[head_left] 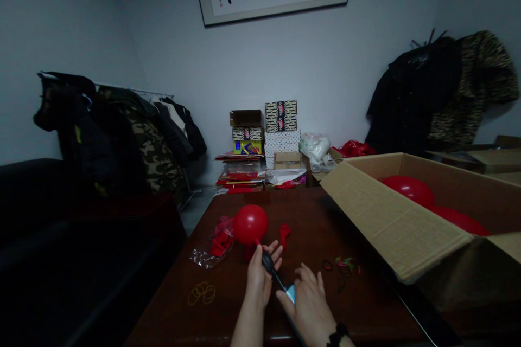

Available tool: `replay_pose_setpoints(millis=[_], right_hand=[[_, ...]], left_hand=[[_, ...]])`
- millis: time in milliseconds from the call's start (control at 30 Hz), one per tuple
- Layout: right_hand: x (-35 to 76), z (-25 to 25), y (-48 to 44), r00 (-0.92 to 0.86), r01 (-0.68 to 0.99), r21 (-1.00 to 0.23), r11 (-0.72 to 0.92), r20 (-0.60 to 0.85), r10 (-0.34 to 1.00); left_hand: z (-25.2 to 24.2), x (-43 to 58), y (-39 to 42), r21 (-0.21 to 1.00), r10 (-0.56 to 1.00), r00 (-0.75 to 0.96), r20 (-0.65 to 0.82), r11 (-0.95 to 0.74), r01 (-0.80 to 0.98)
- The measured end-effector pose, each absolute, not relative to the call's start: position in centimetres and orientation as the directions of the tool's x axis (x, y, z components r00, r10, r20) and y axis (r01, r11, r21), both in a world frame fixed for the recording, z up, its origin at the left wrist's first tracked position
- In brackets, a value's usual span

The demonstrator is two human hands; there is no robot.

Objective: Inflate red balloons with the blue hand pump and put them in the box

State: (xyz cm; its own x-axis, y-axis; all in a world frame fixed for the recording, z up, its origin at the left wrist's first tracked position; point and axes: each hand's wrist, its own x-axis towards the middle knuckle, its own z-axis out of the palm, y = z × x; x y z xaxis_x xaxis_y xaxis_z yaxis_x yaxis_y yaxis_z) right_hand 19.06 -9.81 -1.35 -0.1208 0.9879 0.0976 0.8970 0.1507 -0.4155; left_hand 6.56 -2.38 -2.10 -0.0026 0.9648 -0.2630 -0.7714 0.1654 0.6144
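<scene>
A partly inflated red balloon point(251, 224) sits over the tip of a hand balloon pump. My left hand point(260, 274) pinches the balloon's neck at the pump's black nozzle point(267, 261), palm turned up. My right hand point(307, 303) is wrapped around the pump's blue body point(290, 293), with a dark band on the wrist. Just beyond the hands, a limp red balloon point(284, 233) lies on the table. A clear plastic bag of red balloons point(220, 241) rests left of the inflated one.
On the brown table point(232, 309) lie yellow rubber bands point(202, 293) and small coloured bands point(344, 263). An open cardboard box point(391, 217) with inflated red balloons point(409, 190) stands at the right. Stacked boxes point(280, 143) stand beyond the table; a black sofa point(81, 260) is at left.
</scene>
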Motion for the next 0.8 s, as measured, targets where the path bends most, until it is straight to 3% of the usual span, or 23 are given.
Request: replay_pose_setpoints(millis=[367,800], right_hand=[[18.3,-0.5,-8.8,-0.048,0.893,-0.441,0.090,0.106,0.993],[18.3,-1.0,-9.4,-0.116,0.808,-0.556,0.194,0.173,0.978]], left_hand=[[-2.2,7.6,-3.4,0.592,0.959,0.065,-0.277,0.224,-0.775],[-1.6,6.5,-1.4,0.618,0.951,-0.175,-0.255,0.021,-0.786]])
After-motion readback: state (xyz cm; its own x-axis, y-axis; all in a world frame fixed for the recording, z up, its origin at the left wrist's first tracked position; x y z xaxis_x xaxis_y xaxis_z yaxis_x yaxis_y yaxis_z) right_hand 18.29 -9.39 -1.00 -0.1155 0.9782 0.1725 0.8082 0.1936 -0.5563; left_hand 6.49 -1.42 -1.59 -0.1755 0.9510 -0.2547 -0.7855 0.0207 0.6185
